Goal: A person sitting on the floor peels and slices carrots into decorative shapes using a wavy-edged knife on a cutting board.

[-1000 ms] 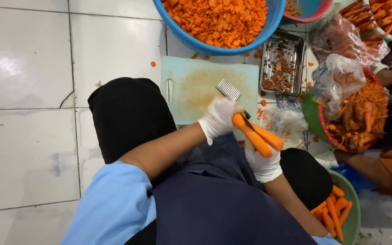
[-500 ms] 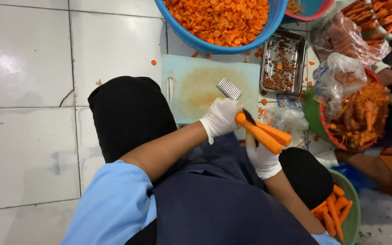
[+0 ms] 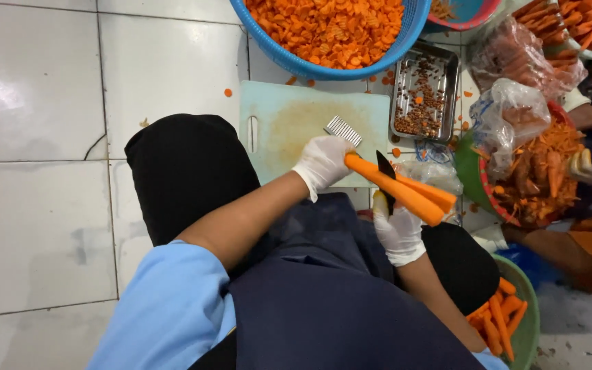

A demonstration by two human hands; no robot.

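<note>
The left hand (image 3: 323,163), in a white glove, has its fingers closed round the near-left ends of two peeled carrots (image 3: 399,190), held in the air over the lap, just near of the pale cutting board (image 3: 296,123) on the tiled floor (image 3: 35,103). The carrots' long axis runs from that hand down to the right. The right hand (image 3: 397,233), also gloved, lies directly under them with its fingers wrapped on a dark-bladed knife (image 3: 385,171), whose blade stands up across the carrots at about mid-length. The right hand is the nearer to the free ends.
</note>
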